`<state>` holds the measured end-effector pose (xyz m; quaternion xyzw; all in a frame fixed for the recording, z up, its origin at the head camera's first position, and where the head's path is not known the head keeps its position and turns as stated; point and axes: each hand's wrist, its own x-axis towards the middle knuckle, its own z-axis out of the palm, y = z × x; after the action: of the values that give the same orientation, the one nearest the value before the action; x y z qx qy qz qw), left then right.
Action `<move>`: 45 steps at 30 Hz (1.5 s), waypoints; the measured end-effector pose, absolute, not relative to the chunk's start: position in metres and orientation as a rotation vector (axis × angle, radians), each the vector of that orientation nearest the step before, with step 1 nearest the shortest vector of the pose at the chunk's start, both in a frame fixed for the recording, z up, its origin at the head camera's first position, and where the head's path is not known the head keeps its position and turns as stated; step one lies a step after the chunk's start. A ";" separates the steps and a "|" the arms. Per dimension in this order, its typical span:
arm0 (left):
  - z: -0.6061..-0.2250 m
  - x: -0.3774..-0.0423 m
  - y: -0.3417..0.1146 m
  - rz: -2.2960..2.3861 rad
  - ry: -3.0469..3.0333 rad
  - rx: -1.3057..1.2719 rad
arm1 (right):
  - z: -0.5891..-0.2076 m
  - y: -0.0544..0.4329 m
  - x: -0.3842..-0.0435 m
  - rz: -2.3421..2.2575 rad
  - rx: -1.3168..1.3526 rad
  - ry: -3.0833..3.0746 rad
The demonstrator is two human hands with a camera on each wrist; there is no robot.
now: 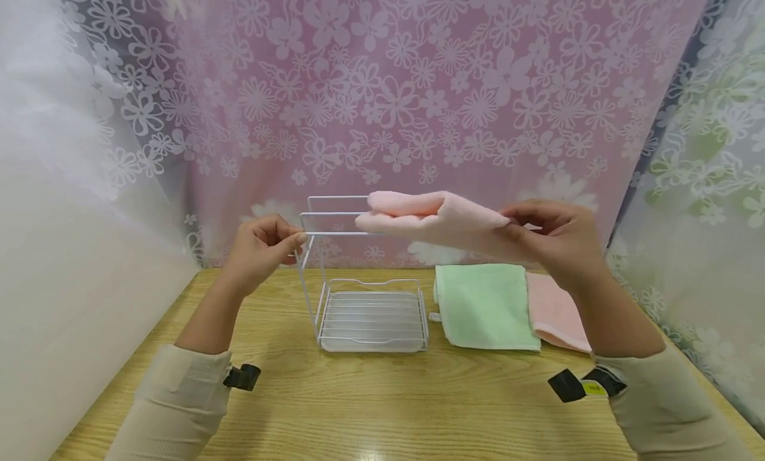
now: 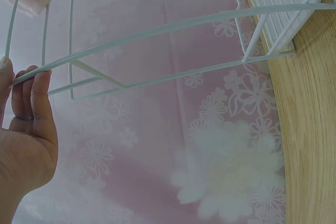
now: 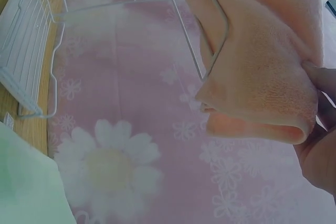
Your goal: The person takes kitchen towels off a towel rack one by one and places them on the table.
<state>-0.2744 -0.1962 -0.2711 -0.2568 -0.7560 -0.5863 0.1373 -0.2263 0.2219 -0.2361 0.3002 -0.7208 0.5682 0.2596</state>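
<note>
A white wire rack (image 1: 340, 234) with a slatted lower tray (image 1: 373, 321) stands on the table. My left hand (image 1: 263, 254) pinches its upper left corner between thumb and fingers; in the left wrist view the fingers curl round the wire rod (image 2: 157, 30). My right hand (image 1: 558, 245) grips the right edge of a folded pink towel (image 1: 418, 230). The towel's left end lies at the rack's top bars and covers their right ends. In the right wrist view, a bar end of the rack shows against the towel (image 3: 257, 72), with folded layers hanging below.
Right of the rack, a green towel (image 1: 487, 308) lies on the wooden table (image 1: 370, 394), overlapping a second pink towel (image 1: 556, 315). A pink flowered curtain (image 1: 388, 102) hangs behind. Pale sheets stand at the left and right sides.
</note>
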 end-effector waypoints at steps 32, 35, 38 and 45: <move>-0.272 -0.275 -0.196 -1.714 -2.160 -0.750 | -0.251 0.266 -0.222 2.047 0.662 -1.612; -0.272 -0.275 -0.196 -1.714 -2.161 -0.751 | -0.251 0.269 -0.221 2.068 0.621 -1.610; -0.272 -0.274 -0.196 -1.714 -2.167 -0.742 | -0.252 0.272 -0.221 2.099 0.565 -1.615; -0.271 -0.274 -0.196 -1.696 -2.186 -0.733 | -0.256 0.281 -0.219 2.153 0.364 -1.639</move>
<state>-0.2737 -0.1959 -0.2709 -0.2535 -0.7563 -0.5868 0.1393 -0.2186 0.2814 -0.2557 0.1306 -0.5876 0.7720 0.2041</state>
